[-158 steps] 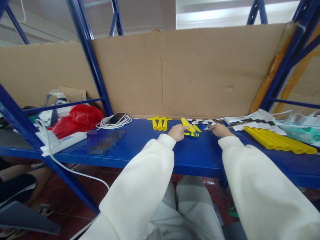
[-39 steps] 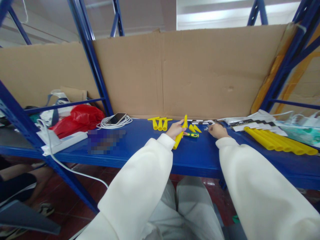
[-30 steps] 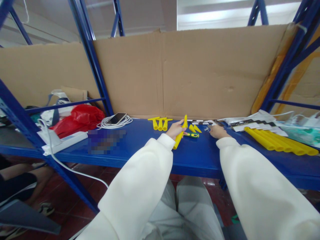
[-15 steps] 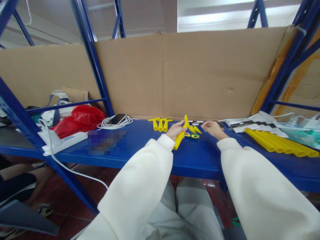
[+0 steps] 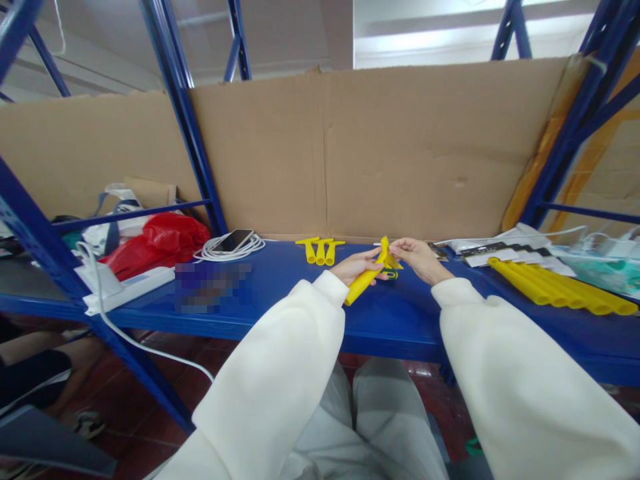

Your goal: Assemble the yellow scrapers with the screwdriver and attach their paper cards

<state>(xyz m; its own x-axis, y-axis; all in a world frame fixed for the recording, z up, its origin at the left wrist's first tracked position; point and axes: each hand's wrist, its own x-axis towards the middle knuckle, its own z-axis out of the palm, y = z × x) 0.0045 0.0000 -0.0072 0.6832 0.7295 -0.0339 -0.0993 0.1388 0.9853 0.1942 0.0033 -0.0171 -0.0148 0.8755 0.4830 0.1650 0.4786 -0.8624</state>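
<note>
My left hand (image 5: 356, 268) is closed around a yellow T-shaped tool with a tube handle (image 5: 361, 287), its handle slanting down toward me. The tool's flat head (image 5: 385, 245) points up, just right of my left fingers. My right hand (image 5: 416, 256) is at that head, fingertips pinched together; whatever they hold is too small to make out. Loose yellow pieces (image 5: 395, 263) lie partly hidden behind both hands. Below them on the table is a green-and-black handled tool (image 5: 389, 275), mostly covered by my left hand.
Three finished-looking yellow T-shaped tools (image 5: 320, 252) lie at the back. Several yellow tubes (image 5: 560, 287) lie in a row at the right, beside black-and-white cards (image 5: 500, 253). At the left are a phone (image 5: 234, 240) on a coiled white cable, a power strip (image 5: 131, 288) and a red bag (image 5: 173, 239).
My right hand has moved left to the head of the held tool. My left hand has tilted the tool's head to the right, toward my right fingers.
</note>
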